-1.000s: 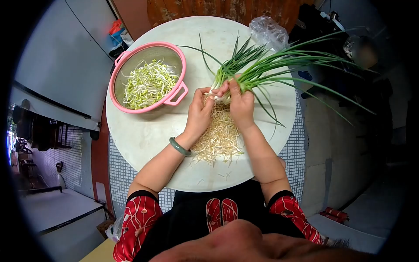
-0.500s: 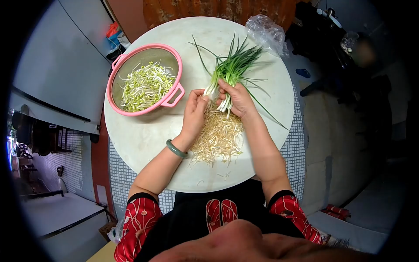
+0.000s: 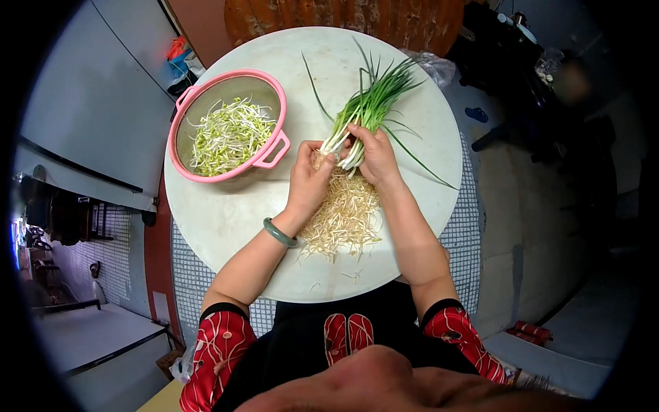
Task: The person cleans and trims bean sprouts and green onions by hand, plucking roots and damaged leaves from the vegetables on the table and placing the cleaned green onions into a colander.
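Between the two hands lies a bunch of scallions point(image 3: 376, 106), its green tops fanning out beyond the grip and its white ends pointing back toward the person. The right hand point(image 3: 375, 156) is wrapped around the pale stems, thumb across the top. The left hand point(image 3: 307, 177) is closed at the root ends, thumb against fingers (exactly what sits between those fingertips is too small to tell). Just below the grip, a loose pile of pale trimmings point(image 3: 343, 218) spreads over the table point(image 3: 240, 223). To the left of the grip, apart from it, a pink-rimmed colander point(image 3: 235, 88) holds sprouts point(image 3: 230, 141); past the tips of the greens, a plastic bag point(image 3: 439, 69) rests by the far edge.

If the right hand's hold were to loosen, thin stems could slip out and scatter. A sharp tug by the left hand might snap a white end, and bits falling straight down could mix into the pile, where their similar colour would hide them.
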A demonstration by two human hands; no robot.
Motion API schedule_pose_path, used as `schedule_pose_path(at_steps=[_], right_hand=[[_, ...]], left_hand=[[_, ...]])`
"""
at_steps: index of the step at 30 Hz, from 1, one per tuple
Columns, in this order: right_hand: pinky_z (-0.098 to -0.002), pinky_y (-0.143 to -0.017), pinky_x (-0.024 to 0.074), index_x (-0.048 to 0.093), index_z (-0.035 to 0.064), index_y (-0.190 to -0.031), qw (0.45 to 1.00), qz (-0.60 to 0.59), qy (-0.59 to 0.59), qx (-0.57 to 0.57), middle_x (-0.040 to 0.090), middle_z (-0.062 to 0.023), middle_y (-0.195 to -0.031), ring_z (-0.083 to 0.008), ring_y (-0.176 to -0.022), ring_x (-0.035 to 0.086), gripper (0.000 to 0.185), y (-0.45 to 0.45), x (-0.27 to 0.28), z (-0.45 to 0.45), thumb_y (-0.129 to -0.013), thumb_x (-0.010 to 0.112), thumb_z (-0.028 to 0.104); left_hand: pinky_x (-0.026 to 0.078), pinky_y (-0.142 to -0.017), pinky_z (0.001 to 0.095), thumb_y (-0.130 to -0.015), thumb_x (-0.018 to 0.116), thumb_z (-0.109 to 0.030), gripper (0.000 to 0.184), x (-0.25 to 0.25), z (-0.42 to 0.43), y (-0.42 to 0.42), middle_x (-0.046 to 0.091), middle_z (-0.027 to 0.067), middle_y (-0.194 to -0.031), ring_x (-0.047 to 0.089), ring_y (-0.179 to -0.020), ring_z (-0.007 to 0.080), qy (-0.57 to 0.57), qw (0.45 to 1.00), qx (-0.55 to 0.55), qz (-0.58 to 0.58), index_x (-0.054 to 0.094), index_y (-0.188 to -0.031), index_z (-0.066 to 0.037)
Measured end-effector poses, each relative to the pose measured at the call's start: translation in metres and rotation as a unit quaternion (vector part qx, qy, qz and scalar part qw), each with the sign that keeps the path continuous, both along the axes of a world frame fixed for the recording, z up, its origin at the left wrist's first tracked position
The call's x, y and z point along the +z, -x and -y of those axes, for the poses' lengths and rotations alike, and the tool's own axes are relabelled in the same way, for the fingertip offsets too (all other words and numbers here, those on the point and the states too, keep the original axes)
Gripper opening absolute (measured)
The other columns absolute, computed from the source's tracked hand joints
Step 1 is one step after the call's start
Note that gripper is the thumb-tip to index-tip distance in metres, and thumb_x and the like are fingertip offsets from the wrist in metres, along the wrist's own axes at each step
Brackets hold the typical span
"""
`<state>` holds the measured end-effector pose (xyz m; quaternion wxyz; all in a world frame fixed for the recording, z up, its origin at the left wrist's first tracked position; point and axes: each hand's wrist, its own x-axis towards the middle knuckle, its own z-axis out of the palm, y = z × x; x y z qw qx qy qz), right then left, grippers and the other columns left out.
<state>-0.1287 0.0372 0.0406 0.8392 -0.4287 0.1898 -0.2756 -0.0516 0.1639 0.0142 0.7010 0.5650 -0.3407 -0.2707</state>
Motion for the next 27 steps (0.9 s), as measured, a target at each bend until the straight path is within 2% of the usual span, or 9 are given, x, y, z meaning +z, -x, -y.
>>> schedule_pose_path(at_steps=[5,9,14,17,20,21,23,26,27], right_hand=[[-0.0230,-0.050,0.0477,0.058,0.0042,-0.089,0.998,0.009,0.064,-0.024,0.058,-0.0025,-0.071,-0.0103,-0.055,0.057,0.012,-0.001,0.004,-0.009,-0.090,0.062,0.015],[-0.0223,-0.056,0.0475,0.059,0.0034,-0.091,0.991,-0.008,0.132,-0.002,0.060,-0.0023,-0.074,-0.0086,-0.060,0.058,0.014,0.002,0.009,-0.017,-0.091,0.062,0.017],[-0.0256,-0.068,0.0464,0.061,0.0007,-0.089,0.953,-0.039,0.301,-0.018,0.061,-0.0013,-0.080,-0.0107,-0.073,0.055,0.020,0.002,0.006,-0.027,-0.094,0.060,0.020],[-0.0296,-0.072,0.0475,0.060,-0.0016,-0.090,0.897,-0.027,0.439,-0.041,0.062,-0.0033,-0.084,-0.0136,-0.078,0.057,0.025,0.000,0.003,-0.025,-0.096,0.055,0.022],[-0.0296,-0.076,0.0473,0.061,-0.0003,-0.090,0.924,0.031,0.369,-0.097,0.062,-0.0041,-0.085,-0.0139,-0.079,0.058,0.026,-0.007,-0.002,-0.028,-0.098,0.052,0.022],[-0.0291,-0.078,0.0470,0.060,0.0010,-0.088,0.955,0.011,0.287,-0.076,0.063,-0.0050,-0.084,-0.0139,-0.079,0.059,0.028,-0.005,0.005,-0.028,-0.100,0.048,0.023],[-0.0288,-0.077,0.0470,0.058,0.0016,-0.086,0.971,0.044,0.225,-0.070,0.063,-0.0053,-0.084,-0.0134,-0.079,0.059,0.029,-0.006,0.004,-0.026,-0.101,0.046,0.024],[-0.0275,-0.072,0.0473,0.055,0.0027,-0.084,0.979,0.079,0.172,-0.075,0.063,-0.0062,-0.081,-0.0132,-0.075,0.059,0.029,-0.009,0.000,-0.022,-0.101,0.046,0.025],[-0.0274,-0.071,0.0473,0.054,0.0028,-0.085,0.981,0.086,0.157,-0.074,0.062,-0.0061,-0.080,-0.0135,-0.075,0.059,0.028,-0.008,0.001,-0.021,-0.101,0.047,0.025]], left_hand=[[0.047,-0.086,0.0273,-0.096,0.047,-0.005,0.016,0.003,0.000,0.000,0.061,0.0154,-0.113,0.061,-0.095,0.0135,0.000,0.999,0.010,-0.043,0.042,-0.110,0.001],[0.047,-0.081,0.0255,-0.097,0.049,-0.010,0.016,0.010,0.000,-0.001,0.061,0.0093,-0.104,0.059,-0.087,0.0111,-0.005,0.995,0.029,-0.098,0.044,-0.109,-0.001],[0.045,-0.068,0.0230,-0.094,0.050,-0.012,0.012,0.002,0.002,-0.008,0.056,0.0016,-0.089,0.053,-0.075,0.0078,-0.014,0.989,0.057,-0.135,0.048,-0.104,-0.005],[0.040,-0.058,0.0214,-0.094,0.049,-0.013,0.007,0.008,-0.002,-0.009,0.054,0.0001,-0.085,0.049,-0.068,0.0066,-0.031,0.970,0.039,-0.237,0.049,-0.099,-0.008],[0.035,-0.050,0.0210,-0.094,0.050,-0.015,0.005,0.012,-0.003,-0.008,0.051,-0.0011,-0.082,0.044,-0.063,0.0062,-0.040,0.961,0.027,-0.271,0.049,-0.096,-0.010],[0.036,-0.052,0.0211,-0.094,0.051,-0.014,0.006,0.012,-0.003,-0.007,0.052,-0.0009,-0.083,0.045,-0.065,0.0061,-0.039,0.964,0.019,-0.262,0.049,-0.097,-0.009],[0.039,-0.056,0.0213,-0.094,0.052,-0.013,0.008,0.013,-0.004,-0.006,0.053,-0.0006,-0.085,0.047,-0.068,0.0060,-0.037,0.968,0.005,-0.246,0.049,-0.099,-0.008],[0.041,-0.065,0.0220,-0.093,0.054,-0.011,0.011,0.006,0.002,-0.001,0.055,0.0007,-0.089,0.049,-0.076,0.0057,0.027,0.994,0.037,-0.102,0.050,-0.101,-0.006],[0.041,-0.073,0.0225,-0.093,0.056,-0.009,0.013,0.008,0.000,-0.001,0.055,0.0020,-0.091,0.049,-0.083,0.0052,0.018,0.998,0.045,-0.042,0.049,-0.103,-0.003]])
